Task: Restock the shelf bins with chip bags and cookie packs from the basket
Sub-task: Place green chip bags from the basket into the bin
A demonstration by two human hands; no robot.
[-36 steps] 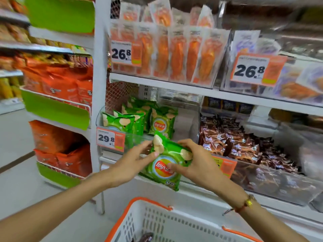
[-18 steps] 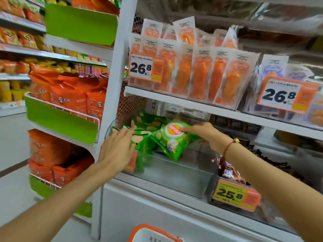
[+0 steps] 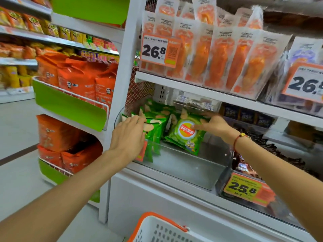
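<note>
The white shelf (image 3: 227, 95) fills the view, closer than half a second ago, with more of the white orange-rimmed basket (image 3: 162, 229) showing at the bottom edge. In its clear bin (image 3: 183, 165), the row of green chip bags (image 3: 153, 123) stands at the left. The chip bag (image 3: 187, 135) has sunk lower, now tilted against that row with its bottom corner on the bin floor. The right hand (image 3: 213, 124) holds its upper edge, thumb across the front. The left hand (image 3: 129, 133), fingers spread, presses on the row's front bag.
</note>
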